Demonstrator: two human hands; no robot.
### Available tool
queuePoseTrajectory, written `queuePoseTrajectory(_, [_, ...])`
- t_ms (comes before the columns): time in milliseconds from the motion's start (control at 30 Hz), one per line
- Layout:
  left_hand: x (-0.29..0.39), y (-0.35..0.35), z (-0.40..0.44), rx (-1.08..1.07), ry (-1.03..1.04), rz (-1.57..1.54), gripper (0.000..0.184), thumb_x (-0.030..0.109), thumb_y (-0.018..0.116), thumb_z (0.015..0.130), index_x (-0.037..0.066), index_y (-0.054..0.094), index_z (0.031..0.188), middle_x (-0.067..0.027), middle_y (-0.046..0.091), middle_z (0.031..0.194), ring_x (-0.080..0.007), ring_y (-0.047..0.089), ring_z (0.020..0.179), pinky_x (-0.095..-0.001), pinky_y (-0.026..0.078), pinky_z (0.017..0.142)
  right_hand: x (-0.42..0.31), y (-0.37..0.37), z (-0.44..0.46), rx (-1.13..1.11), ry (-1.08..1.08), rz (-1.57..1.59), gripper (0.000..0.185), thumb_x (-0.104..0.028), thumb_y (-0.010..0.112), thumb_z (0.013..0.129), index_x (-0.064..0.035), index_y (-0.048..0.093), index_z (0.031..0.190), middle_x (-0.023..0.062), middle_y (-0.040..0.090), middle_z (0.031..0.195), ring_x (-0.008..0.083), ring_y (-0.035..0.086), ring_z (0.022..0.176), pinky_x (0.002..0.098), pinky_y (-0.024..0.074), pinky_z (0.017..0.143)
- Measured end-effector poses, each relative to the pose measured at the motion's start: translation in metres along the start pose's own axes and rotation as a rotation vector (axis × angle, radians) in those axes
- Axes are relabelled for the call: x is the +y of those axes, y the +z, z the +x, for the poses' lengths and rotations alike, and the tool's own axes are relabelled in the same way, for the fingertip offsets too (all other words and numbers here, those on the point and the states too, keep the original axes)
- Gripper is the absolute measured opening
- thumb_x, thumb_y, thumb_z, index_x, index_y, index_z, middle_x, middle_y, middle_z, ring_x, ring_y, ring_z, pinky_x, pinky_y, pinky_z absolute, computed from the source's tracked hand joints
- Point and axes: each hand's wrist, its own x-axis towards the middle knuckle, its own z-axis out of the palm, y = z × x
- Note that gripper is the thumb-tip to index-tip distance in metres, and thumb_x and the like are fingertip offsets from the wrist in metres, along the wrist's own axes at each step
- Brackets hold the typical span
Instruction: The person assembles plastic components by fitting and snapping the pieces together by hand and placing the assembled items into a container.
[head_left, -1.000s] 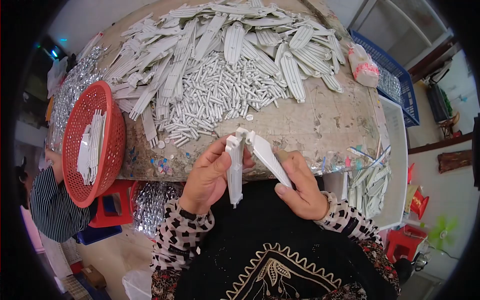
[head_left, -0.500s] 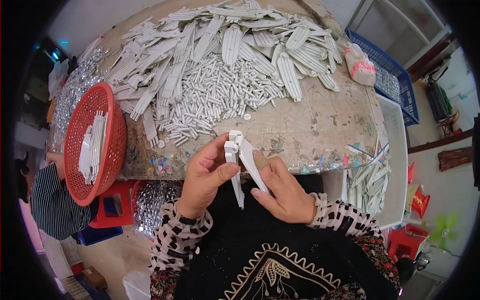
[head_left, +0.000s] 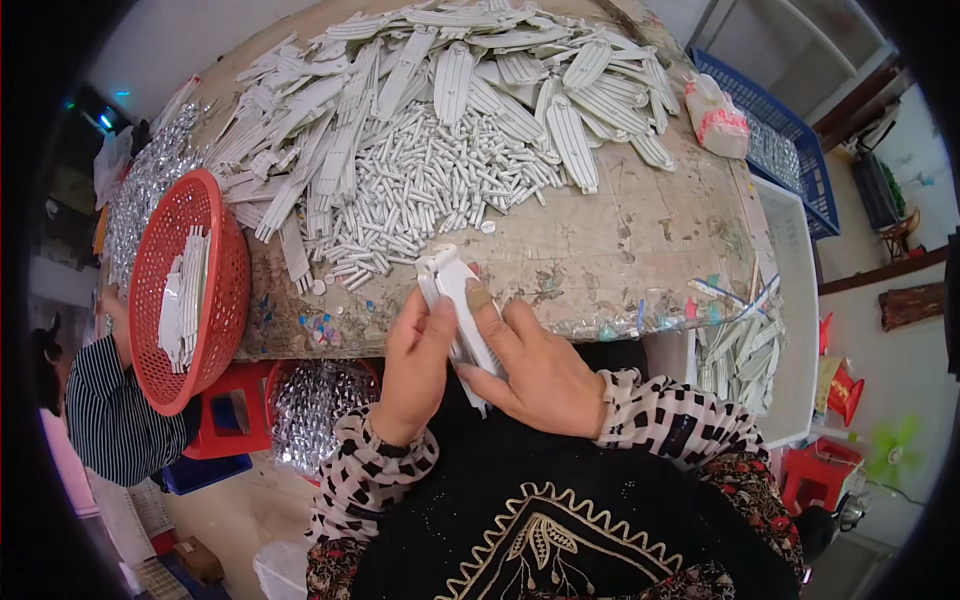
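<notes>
— In the left hand [head_left: 412,360], how open a grip?
— Barely parted, closed around two long white plastic pieces [head_left: 460,310], with the thumb pressed along the near face.
— And in the right hand [head_left: 545,370]?
— Also closed on the same pair, clasping from the right side with thumb and fingers.
— Apart or together?
— Together, side by side along their length; cannot tell whether joined at the top end.
— Held where?
— At the front edge of the surface [head_left: 640,235], tilted, with the upper end over the wood and the lower end over the black garment [head_left: 560,520].
— And farther back?
— Small silvery pins [head_left: 410,175] in a heap, then slatted panels [head_left: 455,85] in an overlapping pile.
— To the left?
— A red basket [head_left: 228,290], tilted, with white strips [head_left: 183,300] inside; just beside it, another person's striped sleeve [head_left: 120,410].
— To the right?
— A white bin [head_left: 808,330] with pale slats [head_left: 740,365] in it.
</notes>
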Motion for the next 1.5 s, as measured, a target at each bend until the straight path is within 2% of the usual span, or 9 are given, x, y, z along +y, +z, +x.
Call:
queuePoseTrajectory(300, [0.026,0.004,0.001,-0.249,-0.083,0.244,0.038,0.011,0.052,0.097,-0.001,0.048,0.133,-0.0067,0.06,0.119,-0.011,0.056,0.105,-0.0257,0.046,0.09,0.012,-0.047,0.006,0.206,-0.2,0.008,0.056,-0.023,0.072,0.082,-0.0003,0.051,0.129,0.0166,0.053,0.113,0.0328,0.056,0.099,0.0368,0.0466,0.086])
queuePoseTrajectory(433, [0.014,0.01,0.0,-0.408,-0.064,0.244,0.063,0.007,0.059,0.091,-0.001,0.022,0.142,-0.0112,0.056,0.121,-0.0123,0.054,0.108,-0.0259,0.044,0.09,0.022,-0.073,0.018,0.235,-0.419,0.139,0.038,-0.014,0.067,0.087,-0.0001,0.056,0.12,0.0154,0.058,0.107,0.0317,0.055,0.1,0.0356,0.0448,0.086])
queuePoseTrajectory(500, [0.012,0.007,-0.001,-0.436,-0.114,0.318,0.069,0.007,0.063,0.089,0.0,0.017,0.14,-0.0129,0.056,0.117,-0.0118,0.052,0.107,-0.0257,0.043,0.089,0.019,-0.082,0.019,-0.143,-0.255,0.292,0.034,-0.015,0.067,0.088,0.0008,0.056,0.116,0.0132,0.06,0.099,0.0292,0.057,0.094,0.0354,0.0445,0.083])
queuePoseTrajectory(767, [-0.005,0.009,-0.007,-0.497,-0.247,0.277,0.057,0.013,0.064,0.088,0.0,0.029,0.131,-0.0098,0.053,0.111,-0.0126,0.052,0.101,-0.0272,0.044,0.086,0.027,-0.064,-0.002,0.053,-0.342,0.123,0.015,-0.008,0.062,0.087,-0.0014,0.059,0.1,0.0122,0.055,0.086,0.0307,0.054,0.078,0.0367,0.0433,0.071])
queuePoseTrajectory(933, [0.002,0.011,-0.006,-0.582,-0.024,0.687,0.048,0.017,0.068,0.086,0.0,0.043,0.123,-0.0135,0.062,0.102,-0.0182,0.061,0.093,-0.0305,0.048,0.078,0.028,-0.068,-0.01,0.085,-0.295,0.175,0.014,-0.009,0.062,0.088,-0.0008,0.06,0.098,0.0117,0.055,0.084,0.0291,0.053,0.077,0.0353,0.0427,0.07])
queuePoseTrajectory(1200, [0.001,-0.003,-0.014,-0.608,-0.02,0.808,0.04,0.022,0.068,0.087,0.0,0.052,0.116,-0.018,0.064,0.093,-0.0274,0.066,0.084,-0.0353,0.05,0.073,0.035,-0.067,-0.006,-0.006,-0.292,0.228,0.016,-0.012,0.063,0.089,-0.0009,0.059,0.1,0.0107,0.055,0.086,0.0272,0.053,0.08,0.0347,0.0428,0.071])
queuePoseTrajectory(1367, [-0.01,-0.027,-0.01,-0.481,-0.095,0.87,0.031,0.019,0.066,0.089,-0.001,0.057,0.111,-0.0128,0.066,0.09,-0.0214,0.066,0.081,-0.031,0.05,0.071,0.063,-0.057,0.017,-0.154,0.062,0.66,0.031,-0.018,0.067,0.088,-0.0012,0.059,0.113,0.01,0.058,0.1,0.0222,0.056,0.088,0.0303,0.0451,0.076])
queuePoseTrajectory(1433, [-0.01,-0.043,-0.004,-0.321,-0.302,0.476,0.034,0.012,0.063,0.09,-0.003,0.053,0.119,-0.0092,0.066,0.102,-0.017,0.066,0.092,-0.0292,0.052,0.077,0.088,-0.055,0.036,-0.037,0.055,0.541,0.031,-0.017,0.066,0.089,-0.0004,0.061,0.114,0.0106,0.061,0.1,0.0203,0.057,0.087,0.0284,0.0463,0.076])
queuePoseTrajectory(1500, [-0.004,-0.051,-0.001,-0.247,-0.334,0.43,0.032,0.009,0.061,0.091,-0.003,0.052,0.12,-0.0076,0.065,0.104,-0.0176,0.066,0.093,-0.03,0.053,0.078,0.107,-0.058,0.055,0.095,0.138,-0.068,0.024,-0.015,0.063,0.089,-0.0011,0.064,0.109,0.0116,0.064,0.096,0.0232,0.06,0.086,0.0298,0.048,0.076])
